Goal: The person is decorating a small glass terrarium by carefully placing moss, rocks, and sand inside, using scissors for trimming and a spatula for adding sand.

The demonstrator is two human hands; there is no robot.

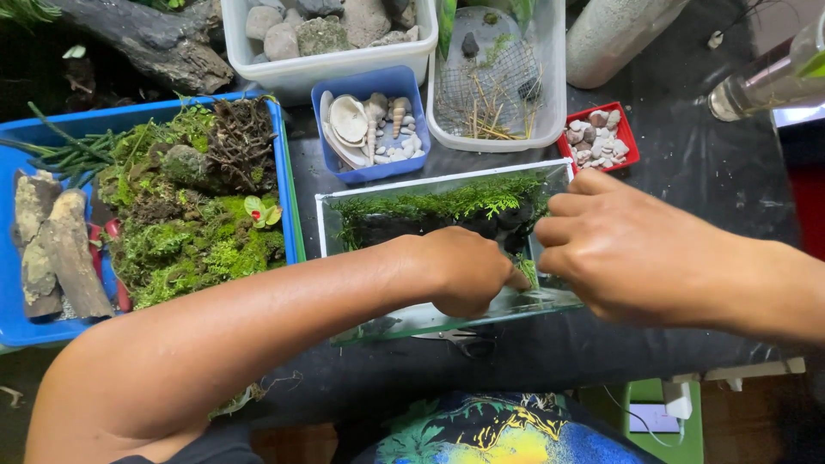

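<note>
From the head view I see both hands meeting over the glass tank [344,225] on the dark bench [713,185]. My left hand [460,271] reaches in from the left, its fingers [516,280] curled down and pinched on a small green sprig of moss [526,268] at the tank's near right corner; the grip looks closed on it, though the tips are partly hidden. My right hand [632,253] comes in from the right, its fingers folded loosely just beside the sprig, and I cannot tell whether they hold anything. The sprig lies between the two hands, closer to the left fingers. Beyond the fingers, a band of moss and dark soil runs along the tank's far wall, its long axis left to right. Well to the left of the fingers sits a blue tray [288,172] of moss and wood; beyond them, a small blue box of shells [371,127] and a red dish of pebbles [599,142].
</note>
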